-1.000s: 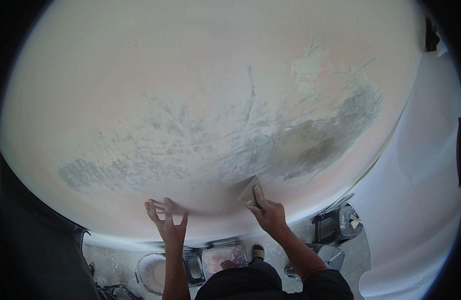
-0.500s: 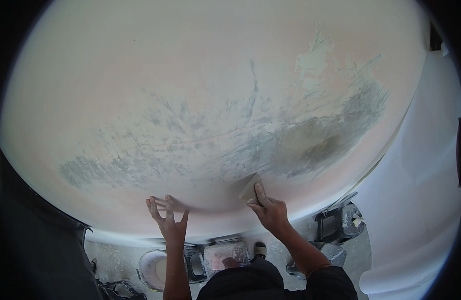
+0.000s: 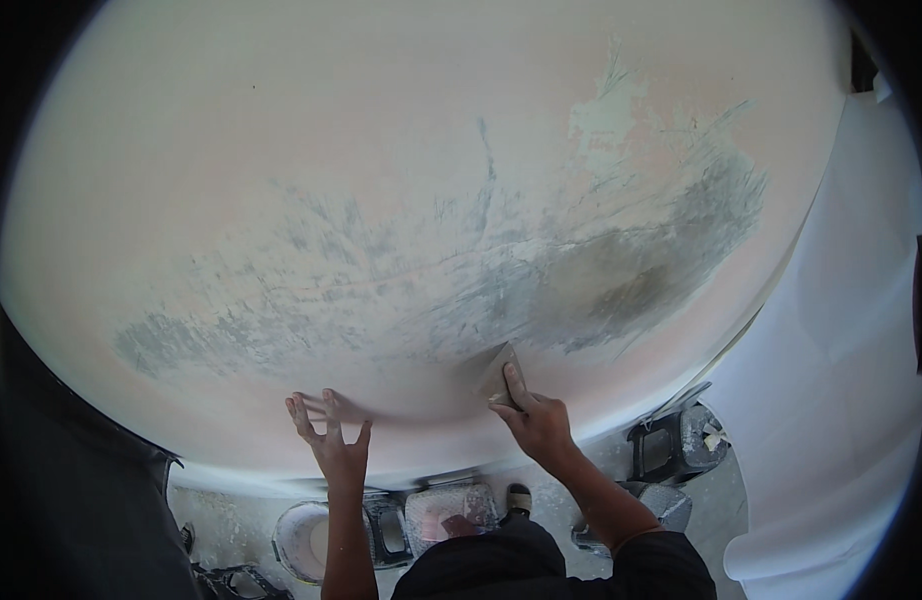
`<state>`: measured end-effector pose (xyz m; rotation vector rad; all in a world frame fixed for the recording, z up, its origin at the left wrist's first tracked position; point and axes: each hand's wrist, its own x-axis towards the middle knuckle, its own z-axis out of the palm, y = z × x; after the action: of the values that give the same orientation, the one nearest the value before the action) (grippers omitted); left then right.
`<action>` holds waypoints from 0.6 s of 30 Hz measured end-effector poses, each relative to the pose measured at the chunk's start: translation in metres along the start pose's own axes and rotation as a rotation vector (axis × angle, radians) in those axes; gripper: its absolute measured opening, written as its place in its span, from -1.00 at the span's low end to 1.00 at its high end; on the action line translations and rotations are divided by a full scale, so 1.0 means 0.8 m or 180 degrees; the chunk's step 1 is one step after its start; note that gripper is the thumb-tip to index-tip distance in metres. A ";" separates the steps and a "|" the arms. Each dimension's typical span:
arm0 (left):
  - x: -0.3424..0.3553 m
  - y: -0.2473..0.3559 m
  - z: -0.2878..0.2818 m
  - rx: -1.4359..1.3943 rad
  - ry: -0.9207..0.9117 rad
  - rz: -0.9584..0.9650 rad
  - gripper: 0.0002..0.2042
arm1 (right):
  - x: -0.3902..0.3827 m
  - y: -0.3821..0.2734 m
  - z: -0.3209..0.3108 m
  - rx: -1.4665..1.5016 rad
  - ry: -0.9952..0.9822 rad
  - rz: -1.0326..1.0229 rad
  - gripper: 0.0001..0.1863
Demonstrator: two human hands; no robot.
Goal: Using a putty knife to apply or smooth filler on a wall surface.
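Between the thumb and fingers of the right hand, I see a flat tool held firmly, with one finger stretched along its face and the thumb at its lower corner. The tool reaches out beyond the grip, up and to the left, and it lies against, or just over, the big curved panel; from my camera I cannot tell which. It is thin, grey-beige, with straight edges and a pointed upper corner, and a dark shadow falls at its left side.

The left hand has its fingers spread apart and holds nothing; it is near the lower part of the panel, but I cannot tell if the fingertips touch.

The panel is pale, partly pinkish, and it carries scratched grey patches, the darkest above and to the right of the tool. Below its edge I find a white bucket, partly hidden by the left forearm, a spattered pinkish block, and a black stool. The right forearm covers some of a grey stool. White sheeting hangs on the right, and dark cloth on the left.
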<state>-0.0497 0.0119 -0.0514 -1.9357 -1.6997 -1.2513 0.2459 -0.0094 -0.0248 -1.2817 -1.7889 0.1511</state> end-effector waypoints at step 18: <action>0.001 0.015 -0.006 -0.0042 -0.0071 -0.0097 -0.08 | -0.002 0.010 -0.011 0.0044 0.0075 -0.0059 -0.36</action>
<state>-0.0405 0.0056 -0.0444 -1.9454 -1.7422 -1.2595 0.2579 -0.0105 -0.0253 -1.2520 -1.7764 0.1373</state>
